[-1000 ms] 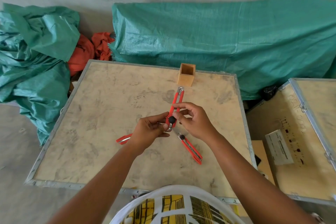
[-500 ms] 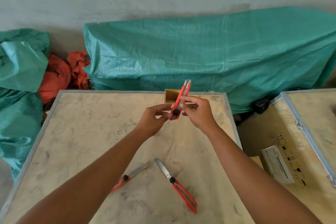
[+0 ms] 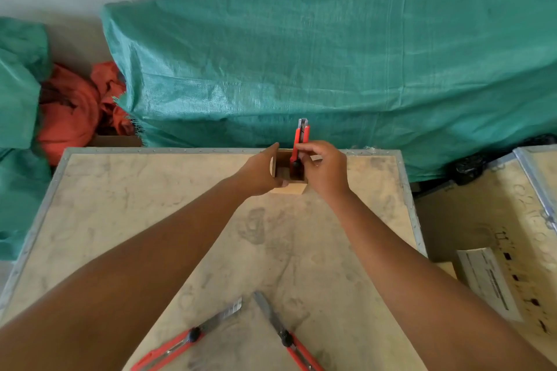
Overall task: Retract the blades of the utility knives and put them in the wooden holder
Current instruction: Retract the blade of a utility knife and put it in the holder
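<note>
Head view, down over crate (image 3: 120, 220)

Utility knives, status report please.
Right hand lowering red knife into wooden holder; left hand steadying holder. Two knives on table, blades out. Nothing blocking.

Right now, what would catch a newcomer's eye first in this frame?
The red utility knife, held upright by the right hand, goes into the wooden holder at the table's far edge, the left hand steadying the holder. Two more knives lie near the person, blades out.
</note>
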